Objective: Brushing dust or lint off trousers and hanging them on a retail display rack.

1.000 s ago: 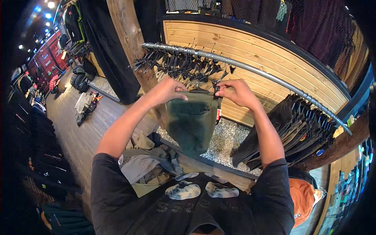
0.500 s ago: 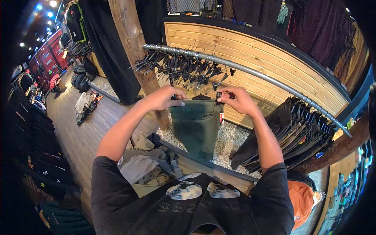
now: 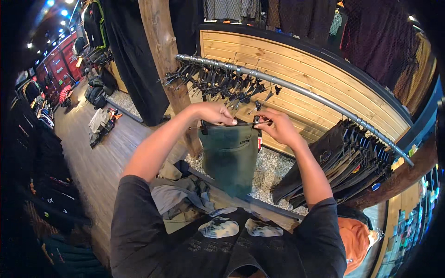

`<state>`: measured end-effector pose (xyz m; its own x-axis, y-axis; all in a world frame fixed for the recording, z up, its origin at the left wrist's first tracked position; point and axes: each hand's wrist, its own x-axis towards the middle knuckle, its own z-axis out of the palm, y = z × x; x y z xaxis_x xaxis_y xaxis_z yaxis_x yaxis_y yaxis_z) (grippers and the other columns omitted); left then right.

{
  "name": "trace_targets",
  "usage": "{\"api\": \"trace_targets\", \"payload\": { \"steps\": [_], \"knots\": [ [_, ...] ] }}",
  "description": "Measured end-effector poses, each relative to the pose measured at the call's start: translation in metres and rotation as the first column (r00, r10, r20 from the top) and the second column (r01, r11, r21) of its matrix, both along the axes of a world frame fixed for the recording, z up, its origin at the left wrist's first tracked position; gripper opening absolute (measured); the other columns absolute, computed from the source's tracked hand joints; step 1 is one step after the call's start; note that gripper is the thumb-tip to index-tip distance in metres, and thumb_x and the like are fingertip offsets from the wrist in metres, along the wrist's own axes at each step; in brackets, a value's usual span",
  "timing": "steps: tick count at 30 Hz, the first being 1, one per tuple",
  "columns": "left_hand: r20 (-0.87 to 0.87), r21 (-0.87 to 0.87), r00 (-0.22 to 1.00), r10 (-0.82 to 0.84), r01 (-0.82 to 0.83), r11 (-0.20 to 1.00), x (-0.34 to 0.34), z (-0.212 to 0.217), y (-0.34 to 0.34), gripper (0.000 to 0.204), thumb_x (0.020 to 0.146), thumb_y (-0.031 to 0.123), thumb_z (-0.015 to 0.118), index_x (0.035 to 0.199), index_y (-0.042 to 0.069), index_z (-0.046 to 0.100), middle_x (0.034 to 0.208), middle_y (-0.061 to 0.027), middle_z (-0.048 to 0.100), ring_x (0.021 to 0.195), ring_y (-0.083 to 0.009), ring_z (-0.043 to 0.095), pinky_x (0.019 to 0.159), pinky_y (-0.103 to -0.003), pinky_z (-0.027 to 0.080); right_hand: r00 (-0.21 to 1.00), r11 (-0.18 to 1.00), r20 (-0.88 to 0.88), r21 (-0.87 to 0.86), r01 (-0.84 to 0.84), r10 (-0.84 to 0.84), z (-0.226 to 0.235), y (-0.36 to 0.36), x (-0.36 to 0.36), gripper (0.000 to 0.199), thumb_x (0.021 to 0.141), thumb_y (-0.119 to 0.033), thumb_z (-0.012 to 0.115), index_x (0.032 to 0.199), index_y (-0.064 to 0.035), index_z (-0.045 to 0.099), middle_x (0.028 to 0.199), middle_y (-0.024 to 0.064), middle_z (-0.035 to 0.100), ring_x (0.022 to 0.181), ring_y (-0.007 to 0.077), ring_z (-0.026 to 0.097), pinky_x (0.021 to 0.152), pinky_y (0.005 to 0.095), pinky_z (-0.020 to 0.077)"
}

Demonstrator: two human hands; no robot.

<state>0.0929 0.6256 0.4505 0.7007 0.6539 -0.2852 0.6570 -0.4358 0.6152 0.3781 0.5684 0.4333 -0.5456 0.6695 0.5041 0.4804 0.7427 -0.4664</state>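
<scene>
A folded pair of dark green trousers (image 3: 229, 155) hangs down in front of me from a black clip hanger (image 3: 220, 126). One black clip grips the waistband near its left corner. My left hand (image 3: 212, 113) is closed on the hanger's bar near the middle, thumb to the front. At the right end, my right hand (image 3: 277, 126) pinches the other black clip (image 3: 256, 120) by the waistband's corner. A red and white tag shows at the trousers' right edge. The fingers behind the hanger are partly hidden.
A metal rail (image 3: 296, 88) crosses ahead, with many bare black hangers (image 3: 227, 83) at its left and dark trousers (image 3: 324, 162) at its right. A wooden post (image 3: 160, 41) stands at left. Piled clothes (image 3: 181, 194) lie below, beside white gravel (image 3: 273, 169).
My left hand has slid right, from the waistband's left corner to the middle of the hanger. My right hand stays at the right clip, its fingers shifted slightly.
</scene>
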Motion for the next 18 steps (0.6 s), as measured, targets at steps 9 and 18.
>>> {"api": "trace_targets", "payload": {
  "steps": [9, 18],
  "knots": [
    [0.271, 0.492, 0.953, -0.138, -0.014, 0.87, 0.034, -0.02, -0.004, 0.02, 0.091, 0.013, 0.066, 0.082, 0.0, 0.053, 0.068, -0.0075, 0.063, 0.063, -0.0107, 0.057, 0.059, -0.031, 0.046, 0.987, 0.969, 0.071, -0.19, 0.156, -0.145, -0.014, 0.018, 0.024, 0.038, 0.088, -0.029, 0.07, 0.112, -0.0008, 0.065, 0.088, 0.0106, 0.065, 0.079, 0.0228, 0.064, 0.074, 0.0333, 0.0526],
    [0.163, 0.419, 0.973, -0.164, 0.082, 0.904, 0.033, -0.006, -0.016, 0.02, 0.087, 0.017, 0.069, 0.087, -0.001, 0.062, 0.077, -0.0158, 0.069, 0.071, -0.0275, 0.068, 0.067, -0.038, 0.05, 0.99, 0.965, 0.058, -0.223, 0.138, -0.128, -0.015, 0.0, 0.024, 0.037, 0.087, -0.027, 0.071, 0.114, -0.0018, 0.065, 0.088, 0.0114, 0.067, 0.079, 0.0224, 0.064, 0.075, 0.035, 0.0516]
  ]
}}
